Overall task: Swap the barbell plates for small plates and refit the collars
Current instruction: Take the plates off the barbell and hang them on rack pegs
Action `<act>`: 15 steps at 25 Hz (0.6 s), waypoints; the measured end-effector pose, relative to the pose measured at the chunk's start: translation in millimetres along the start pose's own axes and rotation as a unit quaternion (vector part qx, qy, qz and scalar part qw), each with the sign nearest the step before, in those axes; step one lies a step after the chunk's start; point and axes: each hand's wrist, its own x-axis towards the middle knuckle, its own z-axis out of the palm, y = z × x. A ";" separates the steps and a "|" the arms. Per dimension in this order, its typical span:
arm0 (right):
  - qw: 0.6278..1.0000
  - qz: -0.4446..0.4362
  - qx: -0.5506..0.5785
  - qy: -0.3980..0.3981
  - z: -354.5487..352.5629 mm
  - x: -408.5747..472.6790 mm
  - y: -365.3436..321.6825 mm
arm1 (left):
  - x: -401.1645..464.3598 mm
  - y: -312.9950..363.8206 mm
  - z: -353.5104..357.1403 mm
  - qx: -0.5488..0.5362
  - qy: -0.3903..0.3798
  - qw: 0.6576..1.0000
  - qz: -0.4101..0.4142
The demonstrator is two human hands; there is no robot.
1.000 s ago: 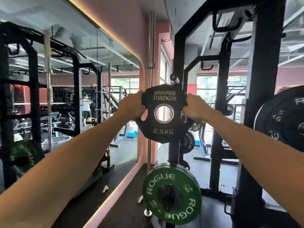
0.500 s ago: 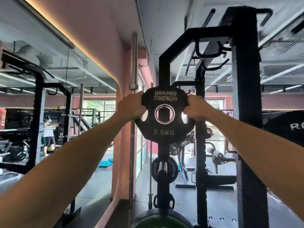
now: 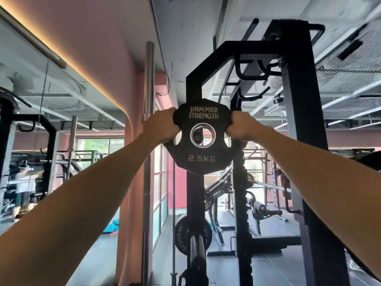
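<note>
Gripping the small black plate (image 3: 201, 139) from either side, the left hand (image 3: 161, 125) and the right hand (image 3: 240, 126) hold it upright at arm's length, its face toward the camera. Each hand has its fingers curled over the plate's upper edge and into the side cut-outs, thumbs nearer the viewer. The plate reads "HAMMER STRENGTH" at the top and "2.5KG" below, with a metal-ringed centre hole through which a dark peg end shows.

Directly behind the plate stands a black rack upright (image 3: 194, 203), which rises past the plate's top and angles into a crossbeam. Lower on that same upright a storage peg sticks out toward the viewer, carrying a small black Rogue plate (image 3: 181, 234).

Just left of the left hand, a steel barbell (image 3: 148, 141) stands on end against the pink wall (image 3: 92, 48). To the right of the right hand rises a thick black rack post (image 3: 301, 141), close to the camera, with curved hooks high between the posts. Beyond, another barbell (image 3: 270, 185) lies across a rack. Far left, a mirror (image 3: 41, 120) shows a blurred person and more racks.
</note>
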 end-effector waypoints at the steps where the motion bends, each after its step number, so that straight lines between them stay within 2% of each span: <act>1: 1.000 0.001 0.000 -0.002 5.1 6.5 3.7 | 6.3 -2.7 7.9 -0.001 -0.004 1.000 -0.001; 8: 0.999 0.008 0.043 -0.019 49.7 55.8 20.2 | 48.7 -33.5 56.1 0.027 0.029 0.999 0.002; 15: 0.999 0.003 0.010 0.035 121.1 115.0 48.1 | 80.5 -80.4 147.6 0.007 0.039 0.999 -0.036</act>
